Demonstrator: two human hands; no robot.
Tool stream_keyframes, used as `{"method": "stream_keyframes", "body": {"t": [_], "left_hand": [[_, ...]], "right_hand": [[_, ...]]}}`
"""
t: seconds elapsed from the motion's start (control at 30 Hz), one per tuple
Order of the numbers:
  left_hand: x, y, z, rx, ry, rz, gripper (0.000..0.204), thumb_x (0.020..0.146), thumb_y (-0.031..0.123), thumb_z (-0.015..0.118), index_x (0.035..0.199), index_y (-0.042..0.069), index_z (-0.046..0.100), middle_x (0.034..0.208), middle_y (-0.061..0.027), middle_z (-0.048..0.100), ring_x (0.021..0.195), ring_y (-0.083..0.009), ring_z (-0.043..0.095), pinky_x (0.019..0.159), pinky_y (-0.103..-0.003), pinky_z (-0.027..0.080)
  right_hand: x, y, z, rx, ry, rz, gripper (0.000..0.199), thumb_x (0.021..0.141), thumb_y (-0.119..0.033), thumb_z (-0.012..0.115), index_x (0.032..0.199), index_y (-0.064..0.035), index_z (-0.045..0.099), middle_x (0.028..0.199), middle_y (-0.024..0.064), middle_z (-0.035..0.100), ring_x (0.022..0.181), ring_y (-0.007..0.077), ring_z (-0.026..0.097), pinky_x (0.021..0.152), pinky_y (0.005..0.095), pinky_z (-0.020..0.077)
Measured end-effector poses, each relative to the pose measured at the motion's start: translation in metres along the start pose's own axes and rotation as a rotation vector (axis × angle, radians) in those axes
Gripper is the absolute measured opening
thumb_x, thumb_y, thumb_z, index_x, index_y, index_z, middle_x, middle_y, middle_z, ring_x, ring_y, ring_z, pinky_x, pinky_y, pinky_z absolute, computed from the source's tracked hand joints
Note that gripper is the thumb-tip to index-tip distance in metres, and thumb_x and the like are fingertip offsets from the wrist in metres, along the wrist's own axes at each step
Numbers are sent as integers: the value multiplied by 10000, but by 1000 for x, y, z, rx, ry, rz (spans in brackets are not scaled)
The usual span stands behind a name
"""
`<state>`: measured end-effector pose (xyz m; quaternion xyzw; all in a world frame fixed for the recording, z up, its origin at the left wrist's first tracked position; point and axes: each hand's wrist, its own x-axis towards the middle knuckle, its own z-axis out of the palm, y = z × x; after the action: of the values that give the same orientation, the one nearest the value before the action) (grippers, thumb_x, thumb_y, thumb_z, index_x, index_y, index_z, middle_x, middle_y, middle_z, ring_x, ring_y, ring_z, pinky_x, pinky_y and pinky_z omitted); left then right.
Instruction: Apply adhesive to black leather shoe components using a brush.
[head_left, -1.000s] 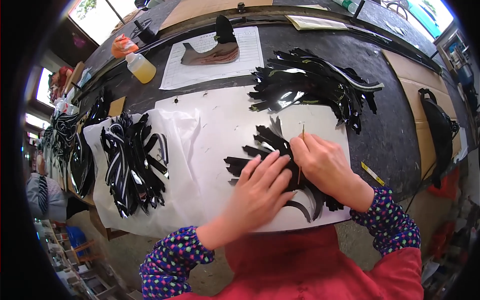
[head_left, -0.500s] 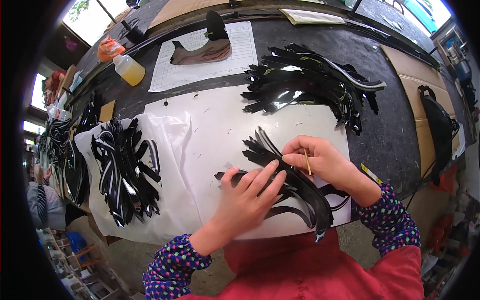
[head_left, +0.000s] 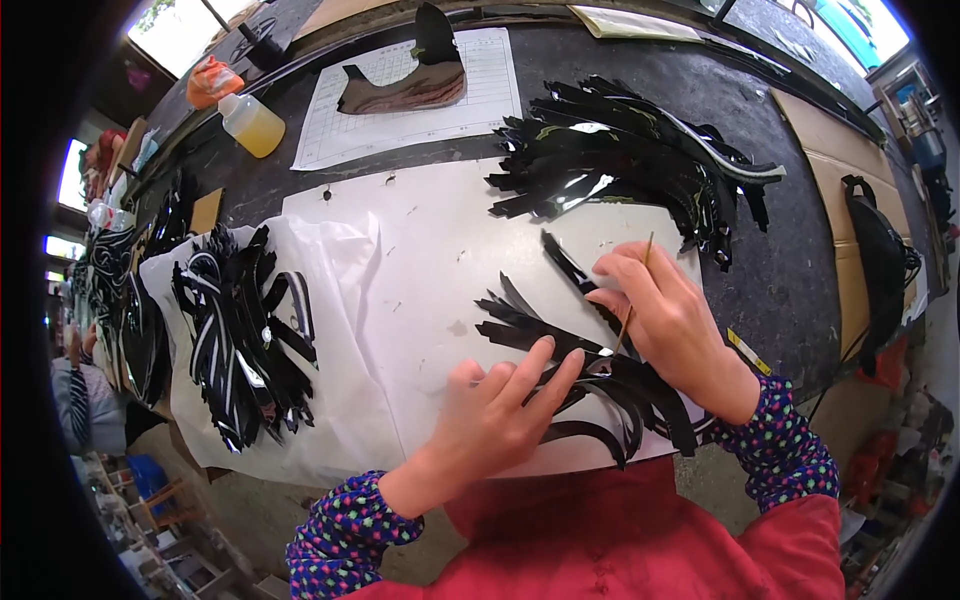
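My left hand [head_left: 492, 412] lies with fingers spread over a small pile of curved black strips [head_left: 530, 326] on the white board [head_left: 420, 290], its fingertips touching them. My right hand [head_left: 668, 325], to the right of it, has a thin yellowish stick [head_left: 626, 328] held among its closed fingers, slanting down over the strips. Between that hand's thumb and forefinger runs a single black strip [head_left: 566, 260], its far end over the board; my fingers hide part of it. More curved strips [head_left: 600, 425] lie at the board's near edge.
Behind the board is a large heap of glossy black strips [head_left: 620, 150]. Another bundle [head_left: 250, 330] lies on white sheeting at left. A bottle of yellow liquid [head_left: 254, 127], a paper sheet [head_left: 310, 135] with a dark cut piece [head_left: 405, 92], and cardboard [head_left: 815, 180] surround the board.
My right hand has moved a little right and up from the pile, and a single strip now shows apart at its fingers. My left hand has slid slightly right and down on the pile.
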<state>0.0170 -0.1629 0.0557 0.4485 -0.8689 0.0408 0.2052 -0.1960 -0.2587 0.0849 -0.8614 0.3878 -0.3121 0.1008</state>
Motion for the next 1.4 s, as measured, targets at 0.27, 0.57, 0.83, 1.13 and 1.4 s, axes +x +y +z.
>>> {"method": "stream_keyframes", "body": {"t": [0.27, 0.57, 0.83, 1.13, 1.4], "left_hand": [[-9, -1, 7, 54, 98, 85, 554, 801, 113, 606, 1353, 111, 646, 1200, -25, 588, 825, -152, 461, 705, -343, 340], [-9, 2, 9, -11, 107, 89, 176, 903, 181, 597, 1065, 139, 652, 1142, -57, 626, 1078, -176, 611, 984, -423, 397], [-9, -1, 10, -103, 86, 56, 240, 872, 156, 657, 1106, 105, 656, 1192, -96, 662, 1065, -194, 649, 1016, -448, 388], [-8, -7, 6, -182, 60, 73, 286, 845, 111, 690, 1130, 92, 666, 1192, -76, 662, 1051, -187, 655, 994, -429, 405], [-6, -19, -12, -340, 6, 160, 257, 737, 87, 670, 994, 78, 664, 1043, -51, 655, 840, -190, 620, 875, -391, 459]], "right_hand": [[5, -15, -2, 515, -383, 307, 165, 947, -104, 650, 1048, 27, 658, 876, 212, 680, 806, 377, 679, 720, 415, 532], [15, -20, -6, 758, -702, 545, 339, 928, -116, 691, 1204, 64, 612, 1033, 180, 714, 939, 229, 685, 822, 335, 537], [13, -17, -4, 640, -558, 702, 334, 814, -118, 807, 1044, 42, 626, 853, 75, 639, 747, 142, 593, 671, 309, 496], [9, 3, -10, 86, -243, 202, 314, 810, -28, 770, 1075, 10, 607, 970, 137, 648, 915, 296, 639, 789, 390, 508], [3, -5, -10, 632, -484, 494, 356, 906, -26, 710, 1249, 19, 628, 1015, 41, 674, 951, 92, 611, 854, 253, 518]]}}
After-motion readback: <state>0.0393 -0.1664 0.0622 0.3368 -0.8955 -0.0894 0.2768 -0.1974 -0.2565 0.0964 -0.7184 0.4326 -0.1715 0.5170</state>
